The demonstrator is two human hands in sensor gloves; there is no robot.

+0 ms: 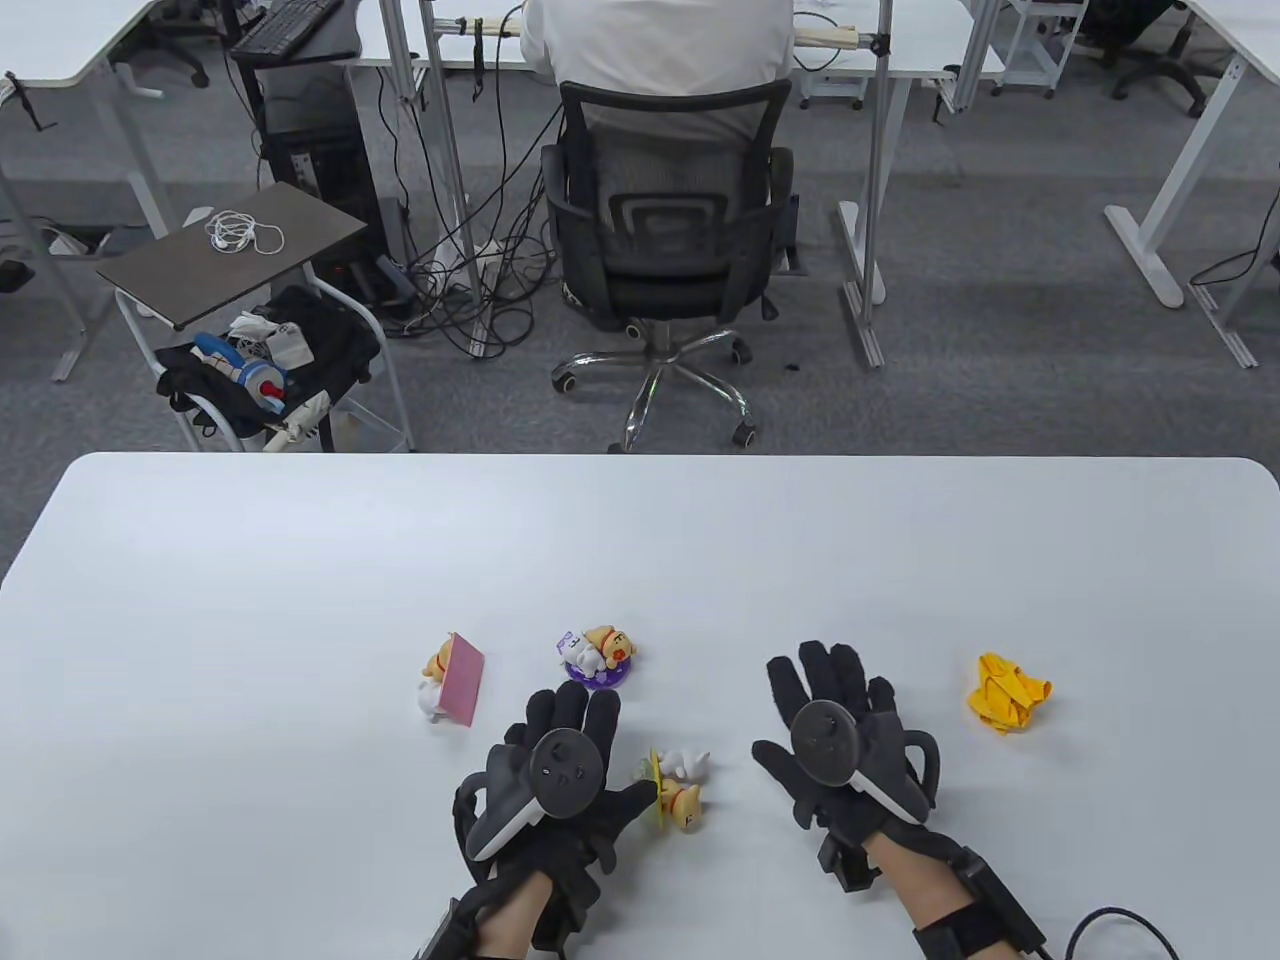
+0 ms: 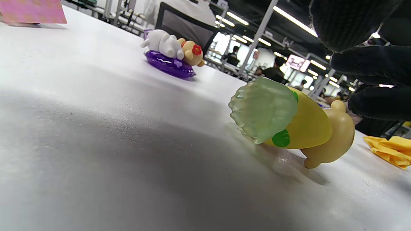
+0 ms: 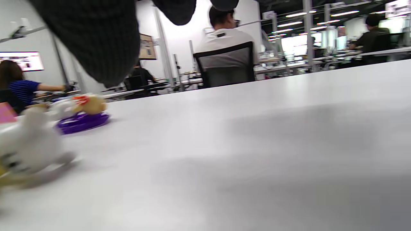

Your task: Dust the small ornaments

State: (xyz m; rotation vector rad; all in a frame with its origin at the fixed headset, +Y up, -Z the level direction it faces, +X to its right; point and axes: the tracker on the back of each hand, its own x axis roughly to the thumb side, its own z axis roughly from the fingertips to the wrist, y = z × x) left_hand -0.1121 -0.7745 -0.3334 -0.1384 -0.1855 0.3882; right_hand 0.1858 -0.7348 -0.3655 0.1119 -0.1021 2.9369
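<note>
Both hands, left (image 1: 560, 770) and right (image 1: 835, 740), lie flat, holding nothing; toppled yellow ornament (image 1: 678, 790) points toward the cloth (image 1: 1008, 692).

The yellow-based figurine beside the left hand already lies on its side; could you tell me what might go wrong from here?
1. The left hand is right against the tipped yellow-based figurine; a careless sweep could skid it into the purple-based figurine.
2. The yellow cloth lies untouched beyond the right hand, so dusting may start without it.
</note>
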